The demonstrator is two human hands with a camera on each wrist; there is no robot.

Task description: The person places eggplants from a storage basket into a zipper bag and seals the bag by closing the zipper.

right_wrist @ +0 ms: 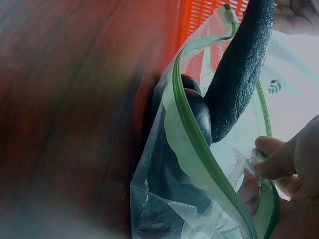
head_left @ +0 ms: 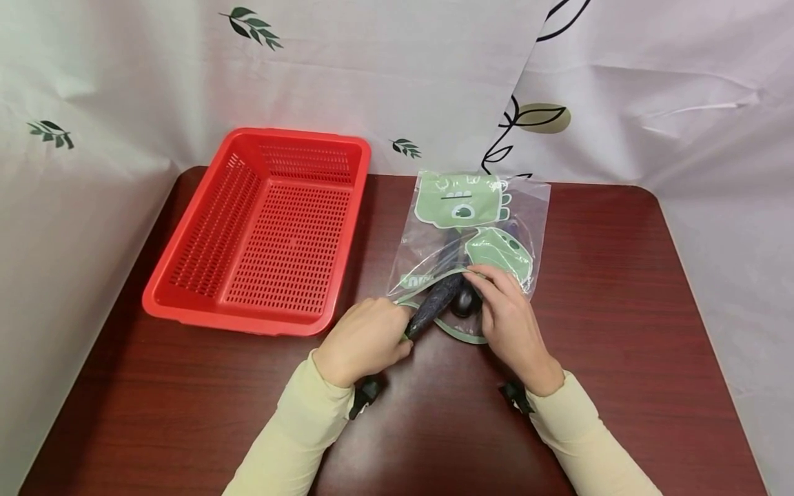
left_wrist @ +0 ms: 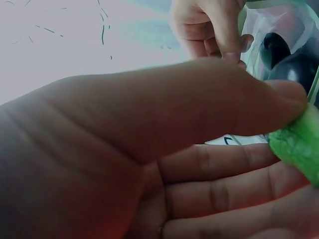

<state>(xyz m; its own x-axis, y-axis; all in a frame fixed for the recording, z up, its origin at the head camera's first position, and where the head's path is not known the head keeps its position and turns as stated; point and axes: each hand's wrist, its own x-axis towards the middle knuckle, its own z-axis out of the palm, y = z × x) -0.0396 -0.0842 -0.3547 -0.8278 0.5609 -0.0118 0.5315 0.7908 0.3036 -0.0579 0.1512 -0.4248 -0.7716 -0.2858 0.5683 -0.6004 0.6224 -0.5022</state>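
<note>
My left hand (head_left: pixel 367 340) grips a long, dark, wrinkled eggplant (head_left: pixel 438 300) by its green stem end (left_wrist: pixel 299 142). The eggplant slants through the mouth of a clear zip bag (right_wrist: pixel 192 112) with green edging and green printed shapes. Its far end lies between the bag's two edges in the right wrist view. Several smooth, shiny dark eggplants (right_wrist: pixel 198 110) are inside the bag. At the right side of the opening, my right hand (head_left: pixel 510 322) pinches the bag's edge between thumb and fingers, and the mouth gapes wide.
A red perforated plastic basket (head_left: pixel 340 275) stands on the left of the dark reddish wooden table (head_left: pixel 626 331). Behind the table hangs a pale cloth (head_left: pixel 347 76) with leaf prints. The bag lies close to the table's back edge.
</note>
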